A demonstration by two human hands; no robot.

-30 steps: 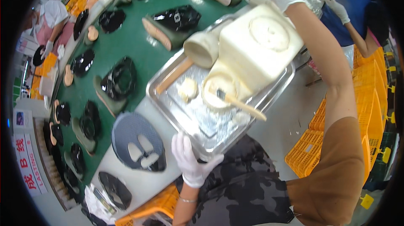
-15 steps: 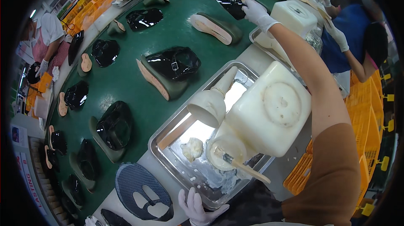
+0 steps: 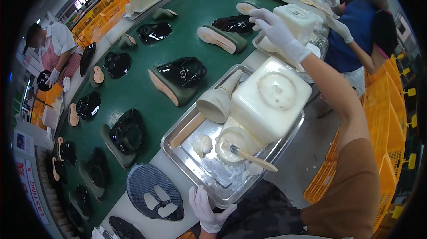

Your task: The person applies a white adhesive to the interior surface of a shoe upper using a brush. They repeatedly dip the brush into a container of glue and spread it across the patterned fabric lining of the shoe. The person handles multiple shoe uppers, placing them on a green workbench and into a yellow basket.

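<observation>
My white-gloved right hand (image 3: pixel 281 38) reaches over the far part of the green surface, its fingers stretched out and holding nothing. Just left of it lies a glossy black shoe upper (image 3: pixel 235 23), beside a green shoe last (image 3: pixel 222 39) with a tan insole. Down at the near edge, my gloved left hand (image 3: pixel 208 211) is open with fingers spread, by the corner of a metal tray (image 3: pixel 211 190). In that tray are a white jug-like container (image 3: pixel 271 99) and a brush (image 3: pixel 253 159) resting in its spout. A dark mesh-textured piece (image 3: pixel 153 185) lies left of my left hand.
More black uppers (image 3: pixel 126 131) and green lasts (image 3: pixel 118 152) are spread over the green surface (image 3: pixel 147 110). Orange crates (image 3: pixel 378 136) stand at the right. One co-worker (image 3: pixel 356 34) works at the far right, another (image 3: pixel 62 52) at the far left.
My right hand has let go of the black upper, which now lies on the green surface, and has risen away from it. My left hand stays near the tray. The whole view has shifted slightly.
</observation>
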